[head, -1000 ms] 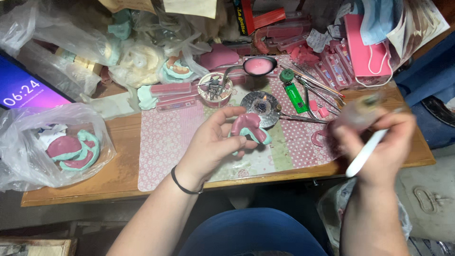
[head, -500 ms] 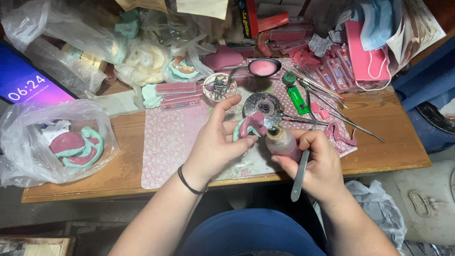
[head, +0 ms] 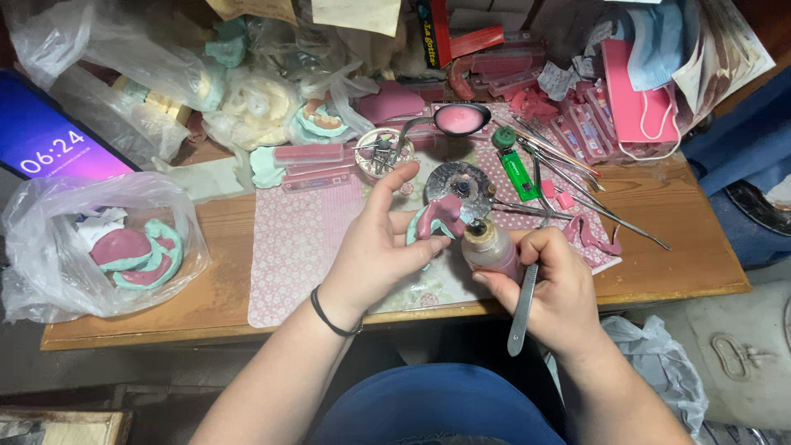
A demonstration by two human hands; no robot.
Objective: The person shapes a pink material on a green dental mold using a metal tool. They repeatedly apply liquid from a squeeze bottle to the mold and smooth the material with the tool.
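dental wax work at a cluttered bench

left hand (head: 375,251) pinches the pink wax base (head: 435,217) up close so the right hand (head: 554,284), clamped on a small burner bottle (head: 488,245) and metal tool (head: 522,306), can reach it.

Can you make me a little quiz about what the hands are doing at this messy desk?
1. True or false: the left hand holds a pink and teal dental mould.
2. What does the right hand hold along with the small pinkish bottle? A) a spoon B) a thin metal tool C) a green lighter
3. Fill in: the clear plastic bag with more moulds lies to the ____ of the pink patterned mat.

Key: 1 true; 2 B; 3 left
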